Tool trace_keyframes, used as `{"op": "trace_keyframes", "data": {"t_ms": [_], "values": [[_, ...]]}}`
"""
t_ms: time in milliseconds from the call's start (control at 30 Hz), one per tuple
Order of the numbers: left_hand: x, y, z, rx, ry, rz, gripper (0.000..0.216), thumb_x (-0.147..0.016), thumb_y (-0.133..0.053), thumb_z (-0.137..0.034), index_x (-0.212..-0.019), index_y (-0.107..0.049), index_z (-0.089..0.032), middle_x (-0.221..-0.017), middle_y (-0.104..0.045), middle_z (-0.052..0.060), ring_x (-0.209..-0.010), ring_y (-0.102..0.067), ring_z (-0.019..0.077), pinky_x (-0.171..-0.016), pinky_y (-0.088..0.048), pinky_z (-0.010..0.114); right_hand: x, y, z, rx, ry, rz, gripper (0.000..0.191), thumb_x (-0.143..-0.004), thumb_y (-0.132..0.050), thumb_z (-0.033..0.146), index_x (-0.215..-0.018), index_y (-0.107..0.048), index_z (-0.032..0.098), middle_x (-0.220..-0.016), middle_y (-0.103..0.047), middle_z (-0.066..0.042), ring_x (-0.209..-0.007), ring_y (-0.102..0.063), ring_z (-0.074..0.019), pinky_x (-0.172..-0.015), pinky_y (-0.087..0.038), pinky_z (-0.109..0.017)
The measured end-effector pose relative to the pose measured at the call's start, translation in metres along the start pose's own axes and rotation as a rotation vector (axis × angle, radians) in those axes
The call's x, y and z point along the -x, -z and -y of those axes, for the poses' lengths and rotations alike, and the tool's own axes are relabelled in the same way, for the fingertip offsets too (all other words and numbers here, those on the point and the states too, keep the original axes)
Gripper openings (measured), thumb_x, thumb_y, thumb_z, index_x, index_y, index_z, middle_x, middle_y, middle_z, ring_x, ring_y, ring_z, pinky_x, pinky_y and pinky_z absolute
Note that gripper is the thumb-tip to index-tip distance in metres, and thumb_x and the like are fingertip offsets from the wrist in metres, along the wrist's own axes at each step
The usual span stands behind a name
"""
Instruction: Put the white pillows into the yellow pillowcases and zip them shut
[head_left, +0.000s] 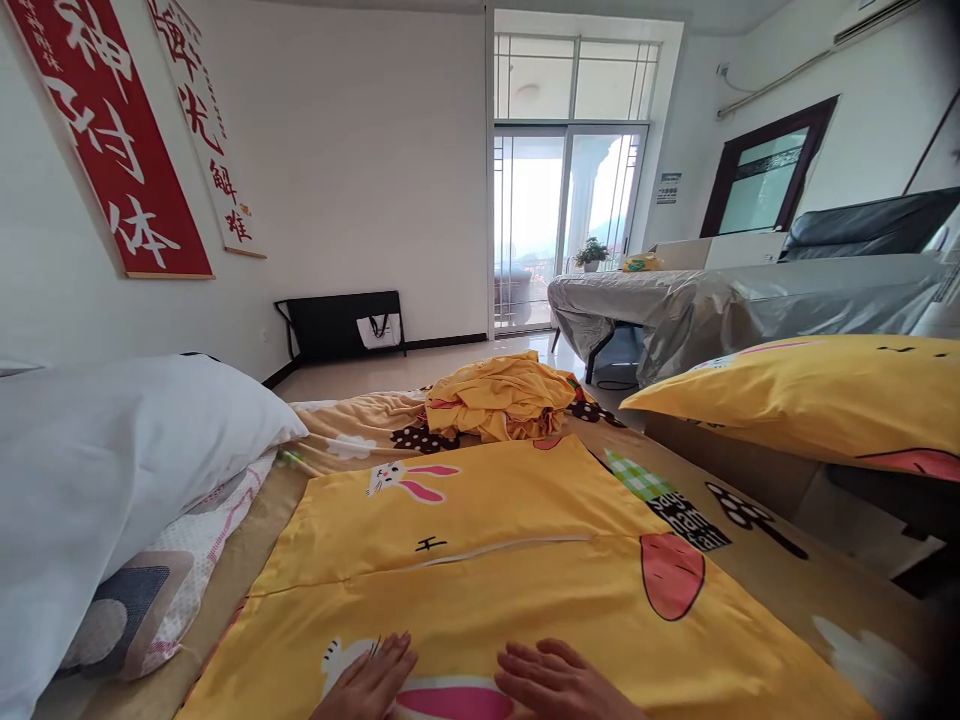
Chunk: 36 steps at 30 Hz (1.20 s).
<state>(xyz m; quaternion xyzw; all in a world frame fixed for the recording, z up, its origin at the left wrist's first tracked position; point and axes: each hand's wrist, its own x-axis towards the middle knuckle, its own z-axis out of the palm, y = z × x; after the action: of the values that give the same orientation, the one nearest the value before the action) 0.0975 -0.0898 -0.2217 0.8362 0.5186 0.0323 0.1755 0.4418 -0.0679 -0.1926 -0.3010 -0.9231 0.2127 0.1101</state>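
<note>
A yellow pillowcase printed with rabbits and carrots is spread flat in front of me. Across its middle runs a seam with a narrow slit showing a pale edge. My left hand lies flat on the near part of the cloth, over a printed rabbit, fingers together and stretched out. To the right, my right hand rests on the same cloth, also flat, beside a pink printed patch. Neither hand holds anything. Past the far edge sits a bunched heap of yellow fabric.
On the left is a white pillow on patterned bedding. A yellow-covered pillow lies at the right. Beneath the pillowcase is a brown patterned blanket. Farther back stand a plastic-draped table and a black folded panel against the wall.
</note>
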Motion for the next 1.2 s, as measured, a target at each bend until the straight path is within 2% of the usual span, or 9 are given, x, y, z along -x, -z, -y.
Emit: {"op": "trace_keyframes", "data": {"t_ms": [100,267,400,533,733,833,933,1067,1200], "values": [[-0.019,0.029,-0.021,0.051,0.027,-0.077,0.049,-0.085,-0.041,-0.024,-0.133,-0.050,-0.031,-0.143,-0.046,-0.001,-0.129,-0.045,0.0186,-0.108,-0.037,0.033,-0.020,0.020,-0.003,0.022,-0.099,-0.142,0.036,-0.093,-0.039,0.028,-0.123,-0.059,0.027,-0.124,-0.062,-0.005,-0.116,-0.055,-0.0203,-0.098,-0.038,-0.032],[-0.056,0.058,-0.014,-0.029,0.183,-0.214,0.039,-0.081,-0.045,-0.021,-0.117,-0.058,-0.020,-0.121,-0.060,0.008,-0.115,-0.051,0.0211,-0.101,-0.037,0.035,-0.047,0.046,-0.071,0.233,-0.305,-0.168,0.026,-0.080,-0.043,0.013,-0.091,-0.066,0.018,-0.098,-0.067,-0.008,-0.096,-0.057,-0.0221,-0.085,-0.037,-0.032],[-0.086,0.052,-0.006,-0.021,0.181,-0.239,0.022,-0.074,-0.050,-0.018,-0.094,-0.061,-0.018,-0.102,-0.062,0.006,-0.099,-0.053,0.0196,-0.090,-0.037,0.031,-0.067,0.048,-0.095,0.197,-0.307,-0.101,0.027,-0.064,-0.053,0.012,-0.089,-0.062,0.017,-0.095,-0.064,-0.006,-0.091,-0.055,-0.0202,-0.080,-0.036,-0.028],[-0.093,0.047,-0.010,0.014,0.157,-0.280,0.014,-0.076,-0.047,-0.014,-0.082,-0.059,-0.018,-0.094,-0.061,0.004,-0.093,-0.053,0.0174,-0.085,-0.036,0.029,-0.075,0.046,-0.095,0.206,-0.307,-0.113,0.020,-0.063,-0.053,0.010,-0.080,-0.062,0.017,-0.091,-0.064,-0.005,-0.092,-0.054,-0.0200,-0.081,-0.035,-0.028],[-0.090,0.032,-0.013,-0.144,0.273,-0.480,0.028,-0.091,-0.034,-0.017,-0.092,-0.061,-0.019,-0.100,-0.063,0.007,-0.099,-0.055,0.0203,-0.088,-0.036,0.035,-0.079,0.033,-0.078,0.461,-0.424,-0.343,0.027,-0.082,-0.040,0.007,-0.092,-0.064,0.014,-0.105,-0.062,-0.013,-0.100,-0.052,-0.0258,-0.089,-0.036,-0.037],[-0.093,0.011,-0.019,-0.253,0.254,-0.551,0.040,-0.090,-0.029,-0.011,-0.117,-0.059,-0.016,-0.125,-0.058,0.012,-0.120,-0.047,0.0233,-0.100,-0.032,0.042,-0.080,0.014,-0.052,0.428,-0.454,-0.334,0.039,-0.083,-0.038,0.007,-0.114,-0.061,0.013,-0.124,-0.057,-0.016,-0.115,-0.049,-0.0284,-0.099,-0.033,-0.041],[-0.096,-0.009,-0.041,-0.238,0.117,-0.399,0.054,-0.086,-0.033,-0.011,-0.139,-0.041,-0.014,-0.148,-0.038,0.010,-0.137,-0.032,0.0228,-0.110,-0.028,0.040,-0.080,-0.010,-0.020,0.237,-0.338,-0.205,0.054,-0.086,-0.042,0.019,-0.140,-0.041,0.014,-0.145,-0.040,-0.013,-0.132,-0.036,-0.0270,-0.109,-0.027,-0.041],[-0.084,-0.017,-0.063,-0.143,0.022,-0.148,0.054,-0.093,-0.030,-0.027,-0.145,-0.030,-0.015,-0.152,-0.026,0.007,-0.140,-0.027,0.0219,-0.114,-0.027,0.039,-0.069,-0.021,-0.007,0.057,-0.188,-0.024,0.059,-0.094,-0.033,0.041,-0.148,-0.026,0.019,-0.153,-0.024,-0.008,-0.141,-0.022,-0.0243,-0.115,-0.018,-0.043],[-0.034,-0.015,-0.008,-0.157,0.134,-0.157,0.053,-0.094,-0.028,-0.045,-0.143,-0.032,-0.027,-0.150,-0.027,0.001,-0.139,-0.029,0.0237,-0.111,-0.030,0.049,-0.025,0.001,-0.053,0.081,-0.380,-0.054,0.061,-0.093,-0.027,0.056,-0.148,-0.023,0.028,-0.155,-0.016,-0.001,-0.143,-0.013,-0.0232,-0.116,-0.011,-0.048]]}}
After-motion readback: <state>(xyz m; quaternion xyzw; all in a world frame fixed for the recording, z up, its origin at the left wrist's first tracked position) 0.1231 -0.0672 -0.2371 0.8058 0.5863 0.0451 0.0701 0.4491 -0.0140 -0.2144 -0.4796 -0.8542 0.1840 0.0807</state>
